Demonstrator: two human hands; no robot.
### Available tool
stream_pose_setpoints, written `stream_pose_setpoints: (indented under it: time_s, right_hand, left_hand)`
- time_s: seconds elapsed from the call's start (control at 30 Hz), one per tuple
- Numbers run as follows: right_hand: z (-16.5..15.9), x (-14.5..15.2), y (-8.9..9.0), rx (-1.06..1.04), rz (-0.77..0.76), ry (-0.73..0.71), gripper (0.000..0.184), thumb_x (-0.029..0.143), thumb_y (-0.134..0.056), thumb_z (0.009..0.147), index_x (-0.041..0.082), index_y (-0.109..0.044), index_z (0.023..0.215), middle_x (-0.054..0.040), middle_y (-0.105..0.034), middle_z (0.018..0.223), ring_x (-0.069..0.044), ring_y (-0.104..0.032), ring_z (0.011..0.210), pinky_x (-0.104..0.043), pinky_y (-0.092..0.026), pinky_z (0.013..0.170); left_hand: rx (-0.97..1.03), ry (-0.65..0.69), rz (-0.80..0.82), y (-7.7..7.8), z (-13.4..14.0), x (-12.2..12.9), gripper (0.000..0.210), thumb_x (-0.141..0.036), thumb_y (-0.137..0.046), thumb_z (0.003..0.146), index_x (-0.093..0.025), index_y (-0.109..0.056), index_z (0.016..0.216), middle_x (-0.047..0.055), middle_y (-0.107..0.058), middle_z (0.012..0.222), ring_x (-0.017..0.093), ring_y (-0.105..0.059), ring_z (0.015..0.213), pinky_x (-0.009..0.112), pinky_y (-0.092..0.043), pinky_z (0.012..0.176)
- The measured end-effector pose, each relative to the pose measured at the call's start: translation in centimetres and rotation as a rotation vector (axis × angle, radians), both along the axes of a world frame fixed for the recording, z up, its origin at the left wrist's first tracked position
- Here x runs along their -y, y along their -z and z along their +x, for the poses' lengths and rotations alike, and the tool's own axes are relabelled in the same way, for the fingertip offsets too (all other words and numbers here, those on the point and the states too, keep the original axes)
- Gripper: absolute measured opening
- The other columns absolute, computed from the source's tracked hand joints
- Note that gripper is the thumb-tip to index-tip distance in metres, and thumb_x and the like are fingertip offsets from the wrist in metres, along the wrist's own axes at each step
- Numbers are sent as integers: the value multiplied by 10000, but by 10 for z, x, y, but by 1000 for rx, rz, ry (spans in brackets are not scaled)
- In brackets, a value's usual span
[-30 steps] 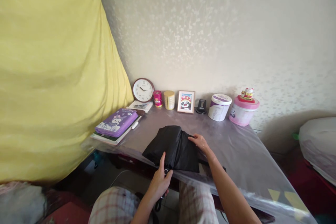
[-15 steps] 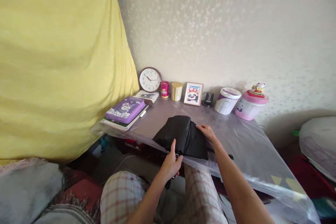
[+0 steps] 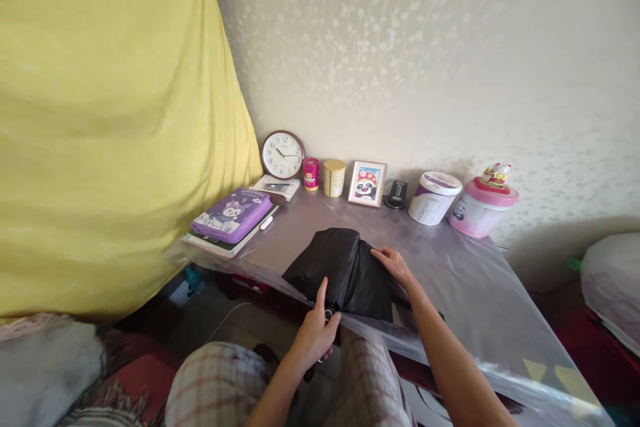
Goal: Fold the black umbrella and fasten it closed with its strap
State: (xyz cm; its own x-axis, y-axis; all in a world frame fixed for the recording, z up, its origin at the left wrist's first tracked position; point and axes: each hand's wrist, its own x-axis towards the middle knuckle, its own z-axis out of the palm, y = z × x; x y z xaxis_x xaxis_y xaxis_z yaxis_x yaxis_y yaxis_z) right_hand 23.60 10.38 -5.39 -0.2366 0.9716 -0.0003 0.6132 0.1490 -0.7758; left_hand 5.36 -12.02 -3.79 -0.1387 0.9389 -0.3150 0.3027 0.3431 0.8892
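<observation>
A black folding umbrella (image 3: pixel 337 260), its canopy folded loosely and flat, lies across the front edge of the table. My left hand (image 3: pixel 315 335) is wrapped around its near end, with the index finger stretched along the fabric and a small metal ring showing by the thumb. On the right, my right hand (image 3: pixel 393 263) holds the edge of a black fabric panel between fingers and thumb. A dark rod-like end sticks out beneath my right forearm. The umbrella's shaft is mostly hidden under the fabric.
Plastic film covers the table (image 3: pixel 465 293). At its left lies a purple case (image 3: pixel 233 215) on books. Along the wall stand a clock (image 3: pixel 283 155), a pink can (image 3: pixel 311 175), a yellow can (image 3: pixel 334 179), a panda picture frame (image 3: pixel 367 183), a white tub (image 3: pixel 435 198) and a pink-lidded tub (image 3: pixel 481 208).
The camera view has tilted slightly, so the umbrella and both hands sit a little lower in the picture. Both hands keep nearly the same hold on the umbrella.
</observation>
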Motion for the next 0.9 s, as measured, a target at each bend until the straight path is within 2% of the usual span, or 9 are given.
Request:
stream_pose_setpoints:
  time_s: [0.17, 0.3, 0.5, 0.7, 0.8, 0.9]
  right_hand:
    - [1, 1, -2, -17, 5, -4, 386, 543, -533, 701, 178, -656, 691, 8, -585, 604, -149, -522, 612, -245, -356, 569]
    - [-1, 2, -2, -43, 11, 21, 370, 514, -534, 701, 163, -649, 676, 7, -566, 571, -150, -514, 586, -246, -350, 533]
    - [-5, 14, 1, -123, 1, 57, 415, 522, -483, 745, 149, -661, 788, -14, -626, 646, -178, -570, 653, -258, -418, 548]
    - [-8, 30, 1, -439, -222, 39, 313, 452, -615, 687, 163, -638, 805, -35, -675, 712, -204, -622, 681, -296, -499, 586]
    - [-7, 37, -10, -613, -366, 55, 294, 431, -624, 699, 168, -629, 830, -49, -681, 701, -209, -638, 643, -323, -522, 602]
    - [-7, 39, -30, -723, -419, 53, 279, 417, -634, 704, 164, -631, 822, -66, -687, 714, -208, -645, 639, -314, -525, 618]
  left_hand:
    - [-2, -34, -22, -6, 3, 1, 720, -330, -381, 873, -259, 90, 1413, -67, -526, 541, 92, -511, 349, 133, -342, 326]
    - [16, -34, -2, -1, 3, 0, 718, -327, -385, 871, -257, 78, 1416, -70, -526, 495, 106, -515, 346, 142, -355, 321]
    - [60, -45, 41, 5, 1, -1, 711, -352, -400, 861, -294, 36, 1419, -66, -556, 511, 102, -498, 315, 148, -351, 292]
    - [125, -99, 18, -7, 3, -1, 788, -394, -473, 829, -262, 29, 1422, -108, -462, 416, 81, -456, 279, 120, -324, 289]
    - [139, -129, -7, -13, 4, -2, 816, -408, -493, 817, -268, 39, 1420, -117, -445, 428, 75, -444, 277, 118, -313, 284]
    - [171, -106, 3, -14, 5, -3, 795, -424, -469, 829, -281, 44, 1419, -112, -450, 462, 72, -444, 288, 122, -316, 281]
